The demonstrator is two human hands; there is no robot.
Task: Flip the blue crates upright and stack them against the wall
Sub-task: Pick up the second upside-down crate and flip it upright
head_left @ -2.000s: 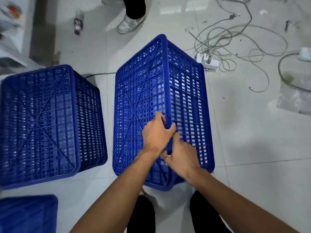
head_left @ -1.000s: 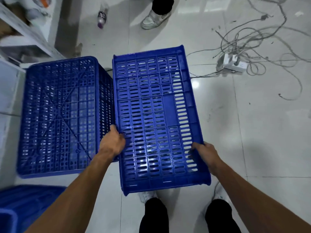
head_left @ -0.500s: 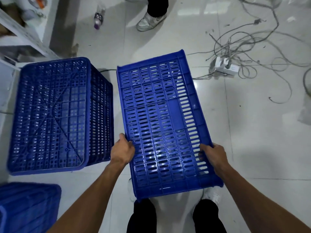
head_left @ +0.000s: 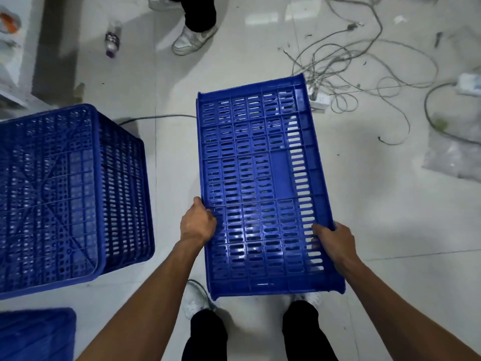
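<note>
Two hands hold one blue crate (head_left: pixel 255 178) off the floor, right of the overturned crate (head_left: pixel 65 191) and apart from it. The left hand (head_left: pixel 199 224) clasps its left edge and the right hand (head_left: pixel 334 243) its right rim, both grips clenched. Below the overturned crate lies a blurred blue corner (head_left: pixel 33 334), perhaps another crate.

Centre: held crate (head_left: pixel 260 191) blocks path fwd. L: overturned crate (head_left: pixel 65 194) stands apart; bare floor (head_left: pixel 174 165) between them gives passage. Near L corner: third crate (head_left: pixel 33 334). Fwd R: cable tangle (head_left: pixel 364 61) and power strip (head_left: pixel 318 99) just beyond held crate's far end. Fwd: bottle (head_left: pixel 112 39), bystander's shoe (head_left: pixel 194 39). R: floor open up to plastic bag (head_left: pixel 455 157).
</note>
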